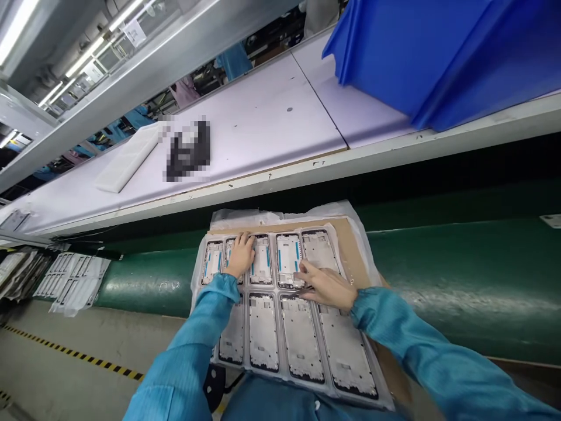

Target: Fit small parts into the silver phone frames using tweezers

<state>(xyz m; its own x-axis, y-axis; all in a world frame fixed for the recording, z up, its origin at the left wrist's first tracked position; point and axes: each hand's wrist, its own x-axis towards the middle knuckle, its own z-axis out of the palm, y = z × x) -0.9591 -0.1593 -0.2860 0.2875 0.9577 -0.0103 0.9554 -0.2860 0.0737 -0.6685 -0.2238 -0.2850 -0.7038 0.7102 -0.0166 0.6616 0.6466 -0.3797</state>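
A tray (272,290) holds two rows of grey metal phone frames with black rims. My left hand (240,255) lies palm down over the upper row, its fingers spread across the neighbouring edges of two frames, one being the third phone frame (260,257). At the lower right corner of another phone frame (288,251), which carries blue strips, are the fingertips and thumb of my right hand (326,286), gripping its edge. The upper-row phone frame (318,248) at far right shows no blue strips. Part of the lower row is hidden by my left sleeve.
Brown cardboard (357,248) and white wrapping lie under the tray. Behind it runs a green conveyor belt (149,275), with more trays (76,278) at left. A raised shelf (272,128) bears a large blue bin (438,58) and a white slab (129,158).
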